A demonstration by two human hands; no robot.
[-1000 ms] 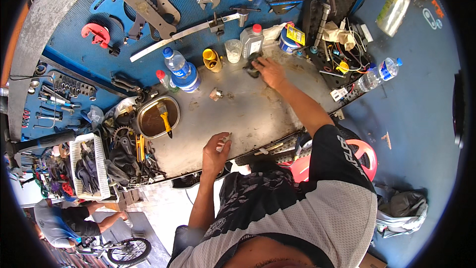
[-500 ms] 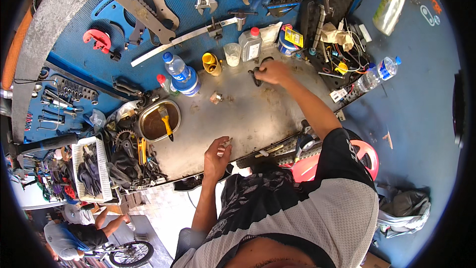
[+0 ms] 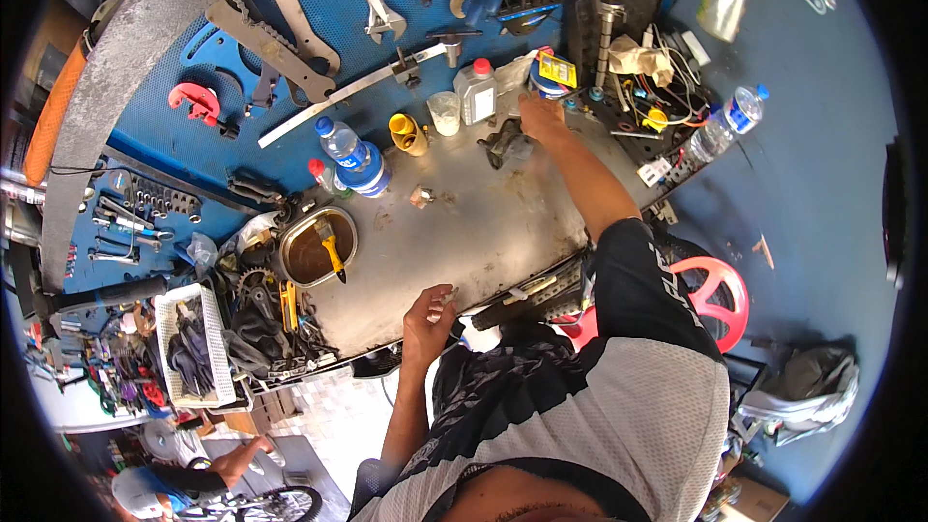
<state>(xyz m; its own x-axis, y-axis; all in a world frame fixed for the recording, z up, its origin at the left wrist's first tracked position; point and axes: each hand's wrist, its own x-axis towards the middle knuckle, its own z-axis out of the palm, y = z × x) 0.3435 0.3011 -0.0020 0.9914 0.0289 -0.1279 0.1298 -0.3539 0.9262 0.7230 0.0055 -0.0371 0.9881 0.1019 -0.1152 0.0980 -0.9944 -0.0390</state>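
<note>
My left hand (image 3: 428,324) is closed at the bench's front edge, pinching a small pale, shiny piece (image 3: 449,297) whose kind is too small to make out. My right hand (image 3: 542,119) reaches to the back of the metal bench (image 3: 454,242), right in front of a blue-and-white tub (image 3: 549,87) with a yellow packet (image 3: 558,70) on top. Its fingertips are mostly hidden, so their grip does not show. A crumpled dark rag (image 3: 507,145) lies on the bench just left of that hand. A small metal part (image 3: 421,196) rests nearer the bench's middle.
Along the back stand a grey bottle with a red cap (image 3: 476,95), a cloudy cup (image 3: 445,114), a yellow container (image 3: 408,135) and a blue-labelled bottle (image 3: 353,155). A brush (image 3: 332,249) leans in a metal basin (image 3: 307,256). A white basket (image 3: 198,343) sits left; cables (image 3: 667,87) crowd the right.
My right hand has left the dark rag and moved back toward the tub; the rag now lies spread on the bench. The left hand keeps its pinch. The whole view has shifted slightly.
</note>
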